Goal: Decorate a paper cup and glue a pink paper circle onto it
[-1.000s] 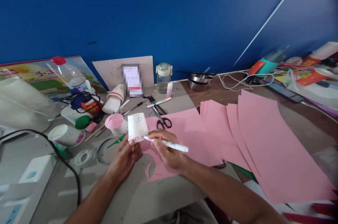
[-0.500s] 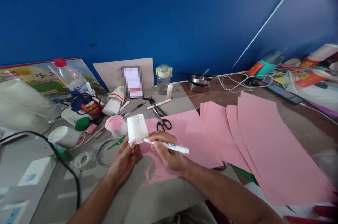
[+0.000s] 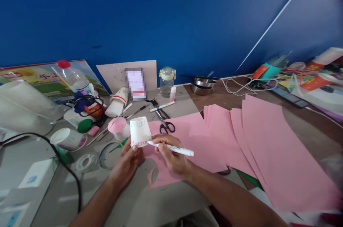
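A white paper cup is held by my left hand, thumb on its lower edge. Green marks show near one end of the cup and pink marks along the other. My right hand grips a white marker, its tip at the cup's pink-marked edge. Under and beyond my right hand lies a pink paper sheet with a curved cut-out. Black-handled scissors rest on its far edge. Left of the cup stands a small cup with a pink top.
A phone leans on a board at the back, beside a lidded glass jar. Stacked pink sheets spread to the right. A tape roll, another cup and a black cable are at the left.
The marker tip has shifted slightly right along the cup's edge, where more pink marks now show. The whole view has moved a little.
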{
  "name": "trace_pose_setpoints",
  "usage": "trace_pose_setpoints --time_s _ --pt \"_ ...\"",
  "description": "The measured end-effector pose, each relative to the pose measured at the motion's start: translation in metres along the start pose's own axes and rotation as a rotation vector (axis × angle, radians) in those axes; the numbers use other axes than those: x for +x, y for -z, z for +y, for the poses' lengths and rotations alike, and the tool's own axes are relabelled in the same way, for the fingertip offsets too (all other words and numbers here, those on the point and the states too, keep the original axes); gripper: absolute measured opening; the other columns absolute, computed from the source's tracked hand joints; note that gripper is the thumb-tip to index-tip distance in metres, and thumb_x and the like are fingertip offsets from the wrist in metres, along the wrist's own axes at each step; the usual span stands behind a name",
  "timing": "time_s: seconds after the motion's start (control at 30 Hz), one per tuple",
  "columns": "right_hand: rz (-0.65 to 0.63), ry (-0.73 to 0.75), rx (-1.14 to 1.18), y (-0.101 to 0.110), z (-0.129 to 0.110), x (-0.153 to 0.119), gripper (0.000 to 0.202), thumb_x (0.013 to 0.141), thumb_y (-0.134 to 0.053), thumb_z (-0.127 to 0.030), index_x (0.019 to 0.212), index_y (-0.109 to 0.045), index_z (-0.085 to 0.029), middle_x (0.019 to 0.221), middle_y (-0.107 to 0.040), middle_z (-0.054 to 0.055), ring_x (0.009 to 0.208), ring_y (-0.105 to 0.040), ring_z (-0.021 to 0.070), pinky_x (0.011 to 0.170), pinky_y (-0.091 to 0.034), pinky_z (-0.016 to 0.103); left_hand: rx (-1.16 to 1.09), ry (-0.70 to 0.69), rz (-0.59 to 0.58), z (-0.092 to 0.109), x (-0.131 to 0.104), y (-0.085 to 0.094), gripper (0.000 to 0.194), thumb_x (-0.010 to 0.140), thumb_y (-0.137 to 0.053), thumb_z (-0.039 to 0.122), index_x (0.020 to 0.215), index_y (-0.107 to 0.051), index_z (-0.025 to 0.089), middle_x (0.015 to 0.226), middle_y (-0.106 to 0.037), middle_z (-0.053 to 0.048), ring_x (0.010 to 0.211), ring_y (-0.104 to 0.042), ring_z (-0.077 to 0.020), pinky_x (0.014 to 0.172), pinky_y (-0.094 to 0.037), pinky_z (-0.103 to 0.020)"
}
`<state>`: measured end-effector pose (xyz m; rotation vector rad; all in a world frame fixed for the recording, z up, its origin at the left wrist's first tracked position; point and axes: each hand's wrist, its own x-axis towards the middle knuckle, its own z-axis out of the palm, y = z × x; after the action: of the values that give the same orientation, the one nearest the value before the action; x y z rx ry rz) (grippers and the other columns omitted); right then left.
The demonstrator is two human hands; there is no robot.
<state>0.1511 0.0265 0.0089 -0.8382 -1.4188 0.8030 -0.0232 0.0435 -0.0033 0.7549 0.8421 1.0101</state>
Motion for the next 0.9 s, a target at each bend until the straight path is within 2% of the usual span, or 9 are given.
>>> trace_pose_setpoints --time_s 0.4,0.77,0.9 --pt "0.015 -0.037 0.033 0.0012 -0.0006 -0.0004 0.027 0.096 -0.047 -0.039 0.093 -0.067 -0.020 0.081 -0.068 0.006 0.064 -0.061 0.0148 0.062 -0.051 0.030 -0.007 0.020 0.022 0.0025 -0.0019 -0.0023 0.035 0.072 -0.078 0.046 0.083 -0.058 0.019 0.056 -0.039 0.008 0.049 -0.030 -0.0067 0.053 -0.033 -0.021" --pt "-0.022 0.012 0.002 -0.0004 -0.0001 0.0024 0.022 0.095 -0.048 -0.032 0.093 -0.066 -0.020 0.080 -0.067 0.005 0.075 -0.064 0.0170 0.069 -0.052 0.031 0.000 -0.007 0.017 -0.0003 -0.0011 0.0007 0.031 0.074 -0.076 0.042 0.084 -0.059 0.019 0.055 -0.038 0.007 0.050 -0.031 -0.0076 0.052 -0.031 -0.021" --pt "-0.016 -0.010 0.013 0.0002 0.0010 0.0007 0.024 0.096 -0.047 -0.036 0.095 -0.065 -0.020 0.082 -0.068 0.006 0.071 -0.063 0.0164 0.064 -0.052 0.030 0.004 -0.005 0.023 0.0010 -0.0013 -0.0019 0.033 0.071 -0.078 0.044 0.080 -0.058 0.019 0.055 -0.039 0.007 0.050 -0.031 -0.0075 0.051 -0.031 -0.022"
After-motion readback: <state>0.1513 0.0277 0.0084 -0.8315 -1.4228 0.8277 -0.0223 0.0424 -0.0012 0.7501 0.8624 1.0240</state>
